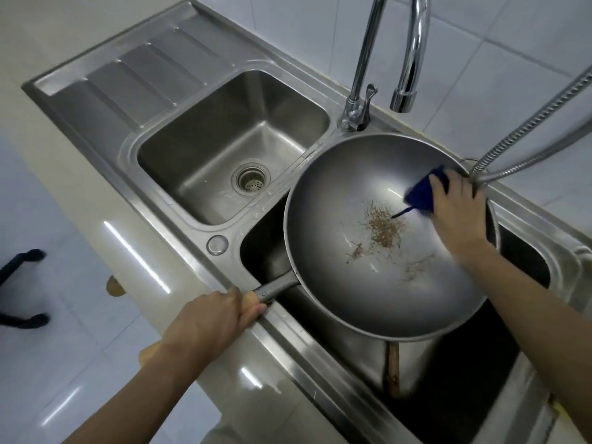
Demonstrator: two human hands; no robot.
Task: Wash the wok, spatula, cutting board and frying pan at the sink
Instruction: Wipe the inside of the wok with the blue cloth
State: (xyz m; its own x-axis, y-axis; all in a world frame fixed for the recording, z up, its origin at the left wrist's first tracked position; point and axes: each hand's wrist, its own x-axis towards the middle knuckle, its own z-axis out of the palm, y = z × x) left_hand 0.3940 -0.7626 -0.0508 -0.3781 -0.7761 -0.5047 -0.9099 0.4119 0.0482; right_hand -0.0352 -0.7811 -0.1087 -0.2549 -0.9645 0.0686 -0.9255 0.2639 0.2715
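One wok point(378, 238), two hands point(208, 318) point(458, 213), one blue cloth point(423, 193), two basins point(224, 145).

We see a white tiled wall point(512, 43) at one o'clock and a glossy tiled floor point(48, 251) at nine.

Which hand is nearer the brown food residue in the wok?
Right. The right hand holds a blue cloth inside the wok, beside the residue; the left hand grips the handle.

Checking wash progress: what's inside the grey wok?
Brown food residue lies on the floor of the round grey metal wok. The right hand presses a dark blue cloth against the far wall; whatever is beneath them is hidden.
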